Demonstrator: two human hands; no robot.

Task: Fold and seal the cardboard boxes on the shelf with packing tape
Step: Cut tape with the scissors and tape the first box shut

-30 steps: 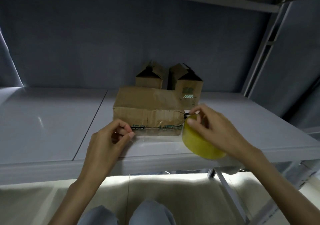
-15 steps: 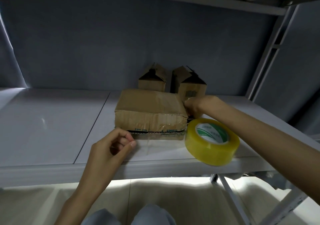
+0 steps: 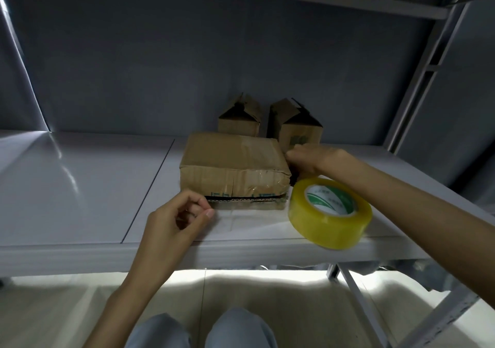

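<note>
Nearest us, our knees (image 3: 201, 331) show below the shelf (image 3: 80, 187). Our left hand (image 3: 174, 222) rests at the shelf's front edge, fingers curled, thumb and forefinger pinched together just in front of the box's lower left corner; whether a clear tape end sits between them we cannot tell. To the right of that hand, the roll (image 3: 330, 214) of yellowish tape hangs tilted over the shelf edge, under our right forearm; its core carries a green and white label whose writing is too small to read. The box (image 3: 233, 171) lies flat just beyond the left hand, glossy tape over its front right, blurred green print along its lower edge. Our right hand (image 3: 310, 160) is curled against the box's right rear corner; its grip is hidden. Beyond it stand two small cartons (image 3: 267, 125), flaps up, the right one bearing an unreadable green mark.
</note>
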